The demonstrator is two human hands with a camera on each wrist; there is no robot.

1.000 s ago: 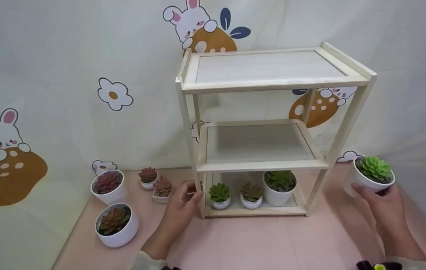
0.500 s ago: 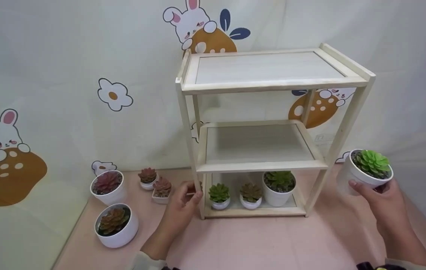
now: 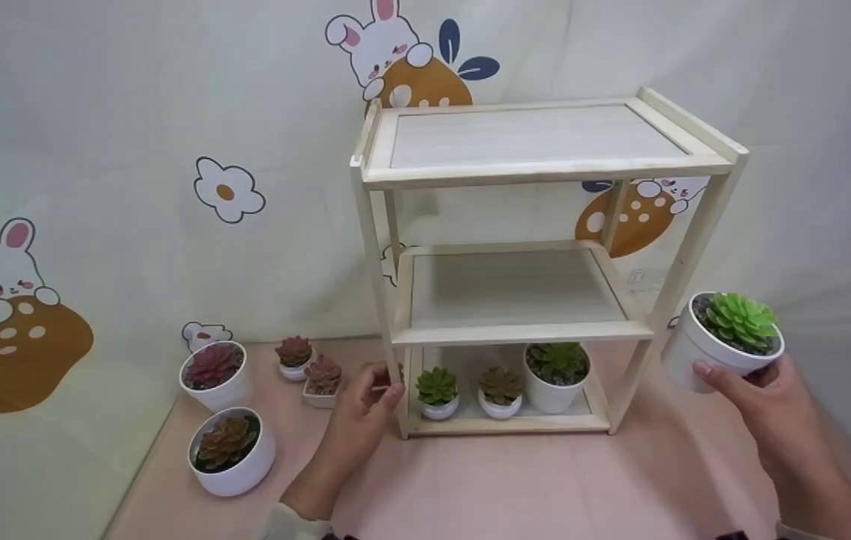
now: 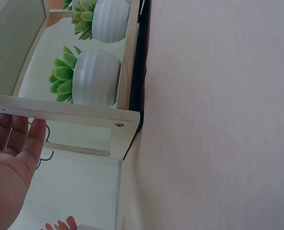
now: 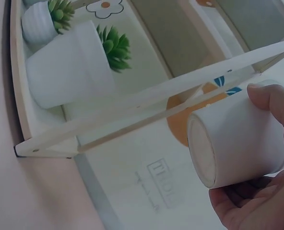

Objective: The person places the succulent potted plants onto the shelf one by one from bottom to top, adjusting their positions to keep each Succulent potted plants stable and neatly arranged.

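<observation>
Currently, a bright green potted succulent (image 3: 733, 330) is held just past three o'clock, clear of the worktop (image 3: 515, 487) and to the right of a wooden rack (image 3: 523, 330). Its white pot is smooth and matte, round and tapered, with a thick rim. Dark, gravelly fill is ringed by that rim and topped by a rosette of layered, plump leaves. The pot is tilted, and its recessed round base is exposed in the right wrist view. It is clasped by the right-hand grip (image 3: 767, 397), with the thumb laid on the near side and the fingers wrapped around behind.

At seven o'clock, the rack's front left post (image 3: 376, 262) is grasped low down by the left-hand grip (image 3: 358, 405).

The rack is built of pale, fine-grained wood, with three flat shelves set in squared frames. On the lowest shelf, toward six o'clock, two small ribbed pots are lined up, one with a green succulent (image 3: 437, 385) and one with a brownish succulent (image 3: 500, 385), beside a larger green succulent (image 3: 559, 363).

Between seven and eight o'clock, four red, pink and brown succulents (image 3: 224, 444) are grouped in white pots. Behind everything, a creased pale backdrop (image 3: 298, 255) is printed with rabbits and flowers.
</observation>
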